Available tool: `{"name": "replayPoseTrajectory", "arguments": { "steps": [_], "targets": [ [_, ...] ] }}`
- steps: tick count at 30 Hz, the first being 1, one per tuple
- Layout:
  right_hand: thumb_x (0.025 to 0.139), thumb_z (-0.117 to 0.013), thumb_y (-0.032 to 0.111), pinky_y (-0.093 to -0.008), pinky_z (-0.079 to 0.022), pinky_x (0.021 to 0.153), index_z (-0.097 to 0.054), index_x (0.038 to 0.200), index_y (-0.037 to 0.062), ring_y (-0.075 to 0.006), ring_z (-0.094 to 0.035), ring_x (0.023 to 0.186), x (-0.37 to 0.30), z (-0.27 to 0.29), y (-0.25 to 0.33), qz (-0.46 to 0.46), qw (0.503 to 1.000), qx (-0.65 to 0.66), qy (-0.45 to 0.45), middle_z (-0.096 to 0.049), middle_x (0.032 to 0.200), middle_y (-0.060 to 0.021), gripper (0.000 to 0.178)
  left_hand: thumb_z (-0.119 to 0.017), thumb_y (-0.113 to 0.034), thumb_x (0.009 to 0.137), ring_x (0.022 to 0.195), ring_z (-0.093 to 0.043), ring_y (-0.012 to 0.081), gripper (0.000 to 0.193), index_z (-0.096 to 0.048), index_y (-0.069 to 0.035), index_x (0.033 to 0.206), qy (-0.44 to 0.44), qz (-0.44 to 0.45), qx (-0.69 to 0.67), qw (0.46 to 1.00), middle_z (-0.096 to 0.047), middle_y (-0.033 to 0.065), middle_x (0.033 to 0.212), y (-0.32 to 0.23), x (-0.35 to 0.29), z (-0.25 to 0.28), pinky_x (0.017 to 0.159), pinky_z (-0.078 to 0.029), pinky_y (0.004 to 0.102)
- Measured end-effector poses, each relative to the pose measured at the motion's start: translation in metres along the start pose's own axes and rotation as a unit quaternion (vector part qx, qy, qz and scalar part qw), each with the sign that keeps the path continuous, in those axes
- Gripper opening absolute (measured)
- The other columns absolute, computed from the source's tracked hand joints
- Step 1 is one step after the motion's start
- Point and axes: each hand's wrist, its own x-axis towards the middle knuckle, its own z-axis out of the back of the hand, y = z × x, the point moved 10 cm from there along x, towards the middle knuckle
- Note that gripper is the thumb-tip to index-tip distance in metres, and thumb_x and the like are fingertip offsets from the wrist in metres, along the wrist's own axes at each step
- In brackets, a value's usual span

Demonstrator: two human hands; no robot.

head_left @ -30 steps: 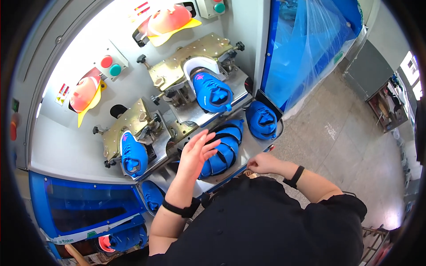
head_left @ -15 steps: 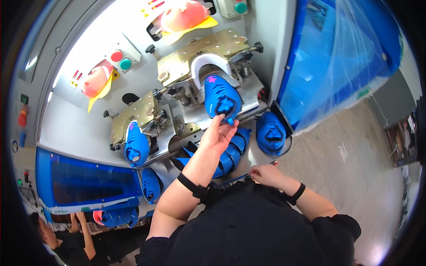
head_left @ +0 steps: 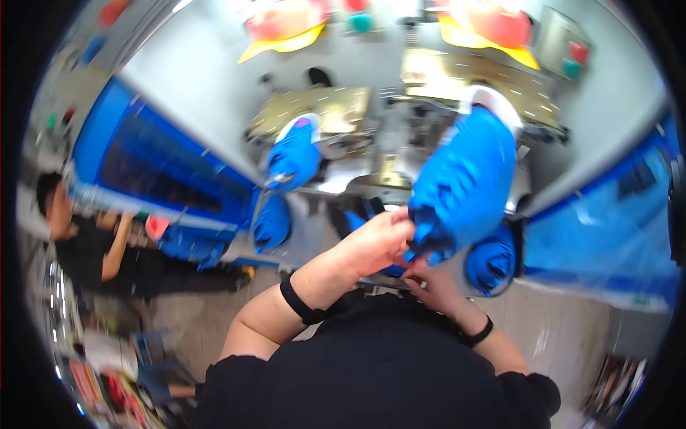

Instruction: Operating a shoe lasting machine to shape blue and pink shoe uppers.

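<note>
Close in front of me a blue shoe upper (head_left: 468, 179) is lifted up, tilted, its toe toward the machine and its collar toward me. My left hand (head_left: 382, 243) is closed on the collar end. Just below it, beside the shoe's heel, is my right hand (head_left: 437, 287), its fingers curled in; what they hold, if anything, is hidden. Behind the toe stands a brass-coloured clamp plate (head_left: 457, 71) with a white curved pad (head_left: 493, 100). A second blue shoe upper (head_left: 294, 154) sits at the left clamp (head_left: 314, 111). The picture is blurred by motion.
More blue shoe uppers lie along the metal ledge, one at left (head_left: 272, 223) and one at right (head_left: 491, 263). Red and green buttons (head_left: 359, 23) and red-and-yellow moulds (head_left: 286, 28) are on the back wall. Blue door panels (head_left: 168, 175) flank the bay. A co-worker (head_left: 86, 243) stands far left.
The view has swung, so the machine sits further right. My left hand has drawn the shoe upper from the right clamp toward me. My right hand is now close beside my left.
</note>
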Motion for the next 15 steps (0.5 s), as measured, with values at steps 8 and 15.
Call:
{"name": "replayPoseTrajectory", "arguments": {
  "steps": [8, 15],
  "targets": [
    [0.088, -0.063, 0.015, -0.0346, -0.051, 0.067, -0.067, 0.096, 0.0046, -0.0241, -0.065, 0.073, 0.016, -0.040, 0.021, -0.044, 0.993, -0.004, 0.109, -0.067, 0.085, -0.0112, 0.014, -0.056, -0.022, 0.093, 0.072, -0.067, 0.0167, 0.035, -0.054, -0.005, 0.123, -0.403, -0.066, -0.069, 0.910, -0.066, 0.0080, 0.095, 0.085, -0.264, 0.241, 0.065, -0.059, 0.0307],
    [0.088, -0.063, 0.014, -0.0342, -0.050, 0.065, -0.067, 0.095, 0.0044, -0.0254, -0.064, 0.072, 0.060, -0.075, 0.091, 0.055, 0.990, 0.008, 0.133, -0.066, 0.084, -0.0118, 0.013, -0.058, -0.035, 0.096, 0.074, -0.068, 0.0215, 0.040, -0.055, 0.000, 0.115, -0.507, -0.134, -0.067, 0.849, -0.066, 0.0121, 0.098, 0.055, -0.302, 0.379, 0.065, -0.059, 0.0326]
  ]
}}
